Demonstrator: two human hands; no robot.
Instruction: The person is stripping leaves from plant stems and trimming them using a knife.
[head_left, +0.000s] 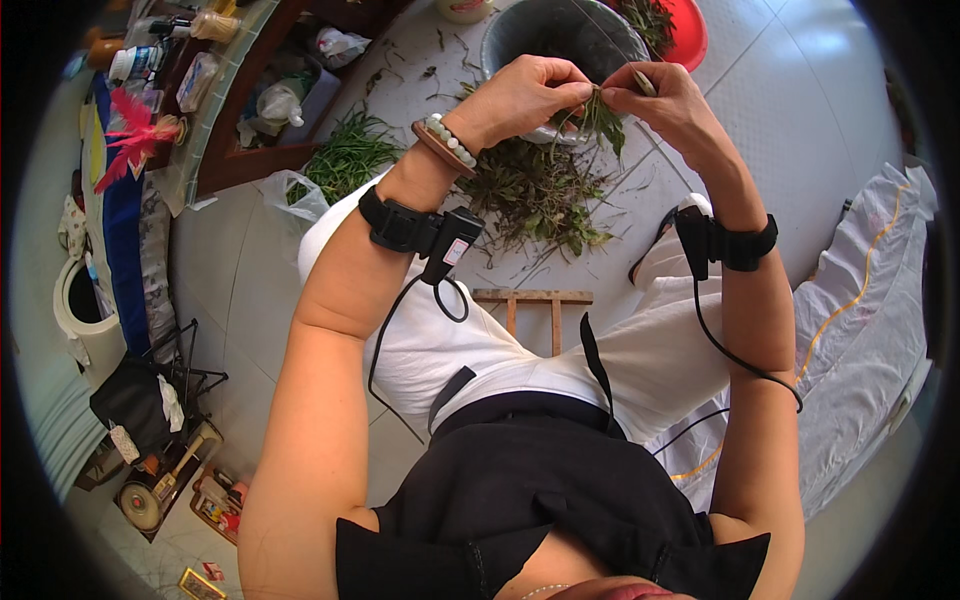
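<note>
My left hand (529, 97) pinches a small bunch of leafy greens (600, 124) between thumb and fingertips. At the same bunch, my right hand (652, 97) has its thumb and finger closed on the stem end. A small pale oval object (645, 82) shows against the right hand's fingers; its kind is unclear. Behind both hands stands a bin with a grey plastic liner (506, 37), its inside dark with plant matter. A loose pile of uprooted leafy greens (540, 195) lies on the floor below the hands.
Long green stalks (352, 154) lie at the left beside a clear plastic bag (296, 195). A red basin (686, 34) with greens stands behind the bin. Between my legs is a wooden stool's frame (532, 296). A wooden cabinet (240, 169) is at the left, white cloth (855, 330) at the right.
</note>
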